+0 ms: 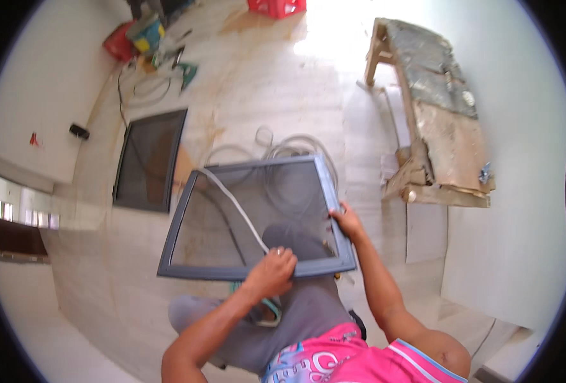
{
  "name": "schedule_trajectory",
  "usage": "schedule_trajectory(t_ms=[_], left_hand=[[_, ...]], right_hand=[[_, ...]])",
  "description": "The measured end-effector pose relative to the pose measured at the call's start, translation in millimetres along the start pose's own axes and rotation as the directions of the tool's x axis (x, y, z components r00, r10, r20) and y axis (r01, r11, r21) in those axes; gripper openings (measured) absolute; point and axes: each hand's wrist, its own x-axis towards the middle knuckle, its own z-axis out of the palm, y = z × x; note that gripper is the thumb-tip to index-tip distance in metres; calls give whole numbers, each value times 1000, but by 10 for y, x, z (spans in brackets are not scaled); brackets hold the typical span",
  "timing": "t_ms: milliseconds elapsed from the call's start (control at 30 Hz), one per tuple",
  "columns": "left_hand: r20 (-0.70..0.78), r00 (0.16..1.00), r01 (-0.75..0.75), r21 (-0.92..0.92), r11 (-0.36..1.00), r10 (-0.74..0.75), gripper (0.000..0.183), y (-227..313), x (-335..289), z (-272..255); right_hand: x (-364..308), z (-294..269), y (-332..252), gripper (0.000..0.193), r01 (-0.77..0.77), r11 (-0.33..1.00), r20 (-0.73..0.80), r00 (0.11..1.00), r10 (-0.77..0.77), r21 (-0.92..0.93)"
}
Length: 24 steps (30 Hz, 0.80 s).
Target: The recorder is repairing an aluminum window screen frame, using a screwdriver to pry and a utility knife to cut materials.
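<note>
A dark grey framed mesh screen [257, 267] lies tilted across my knees. My right hand [348, 223] grips its right side bar, with fingertips over the inner edge. Closed over the near bar, my left hand [272, 271] holds the end of a pale grey cord [237, 202]. That cord runs up across the mesh to the frame's far left corner. Through the mesh I can make out my knee and coiled cord on the floor. What lies under my left palm is hidden.
A second dark screen panel [149, 159] lies on the tiled floor at the left. Loops of grey cord [299, 145] rest beyond my frame. A worn wooden bench [449, 131] stands at the right. Tools, a bucket [147, 33] and a red crate [276, 6] are farther off.
</note>
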Motion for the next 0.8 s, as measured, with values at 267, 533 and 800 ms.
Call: schedule_trajectory(t_ms=[267, 533, 800], left_hand=[[-192, 952, 263, 112, 958, -239, 43, 163, -86, 313], [-197, 957, 222, 34, 974, -211, 43, 30, -88, 359], [-289, 934, 242, 83, 967, -209, 45, -118, -239, 183]], right_hand=[[-242, 220, -428, 60, -45, 995, 54, 998, 40, 93], [-121, 240, -393, 63, -44, 995, 75, 996, 38, 87], [-231, 333, -348, 64, -82, 994, 43, 996, 79, 70]])
